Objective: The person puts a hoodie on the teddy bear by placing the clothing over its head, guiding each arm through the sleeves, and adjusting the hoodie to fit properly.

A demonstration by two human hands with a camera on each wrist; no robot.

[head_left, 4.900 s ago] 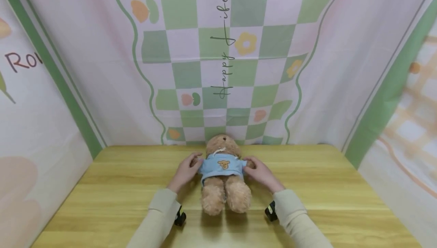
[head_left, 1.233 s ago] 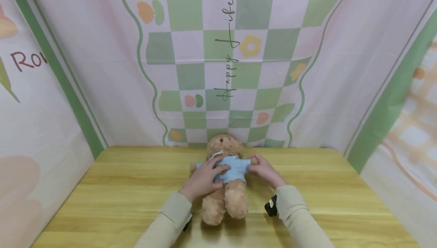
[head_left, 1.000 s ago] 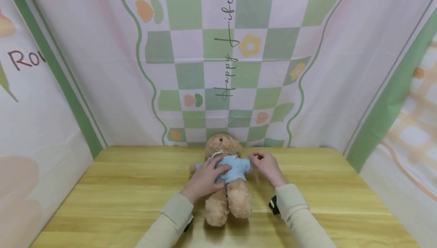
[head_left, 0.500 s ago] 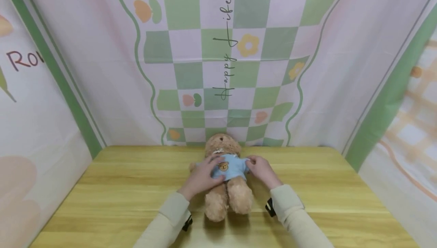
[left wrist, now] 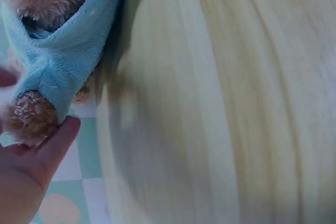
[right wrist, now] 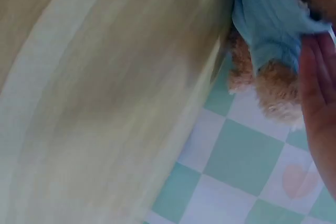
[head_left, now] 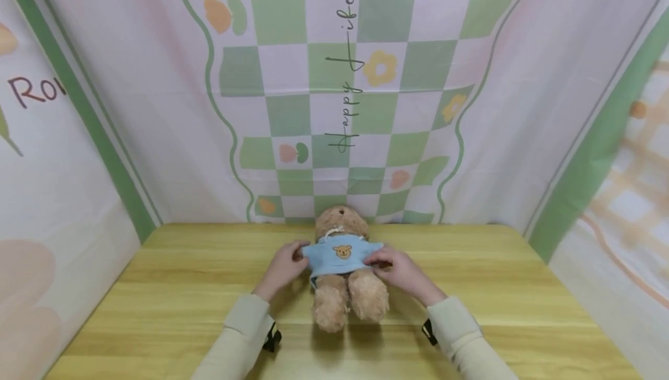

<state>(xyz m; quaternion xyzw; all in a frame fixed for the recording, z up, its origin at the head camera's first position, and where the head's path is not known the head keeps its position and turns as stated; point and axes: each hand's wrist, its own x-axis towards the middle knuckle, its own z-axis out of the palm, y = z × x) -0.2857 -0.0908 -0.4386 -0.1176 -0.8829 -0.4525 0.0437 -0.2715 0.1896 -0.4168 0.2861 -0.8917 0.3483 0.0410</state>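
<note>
A brown teddy bear (head_left: 329, 304) in a light blue shirt (head_left: 334, 261) with a bear-face patch lies on its back on the table, head away from me. My left hand (head_left: 282, 266) holds the bear's arm at the left sleeve; in the left wrist view the thumb (left wrist: 62, 139) presses the cuff beside the furry paw (left wrist: 30, 116). My right hand (head_left: 402, 272) pinches the side of the shirt near its hem, below the right sleeve. In the right wrist view its fingers (right wrist: 312, 72) meet the blue cloth, and the other paw (right wrist: 278, 90) hangs beside them. The thumb is hidden there.
The wooden table (head_left: 209, 310) ends against a hanging cloth (head_left: 277, 14) with green checks behind the bear's head. Printed cloths also hang at the left and right. A small black device (head_left: 272, 338) sits at each wrist.
My left hand has left the bear's chest and moved left to the sleeve, uncovering the patch. The right hand has slid from the right sleeve down to the shirt's side. The shirt lies straighter.
</note>
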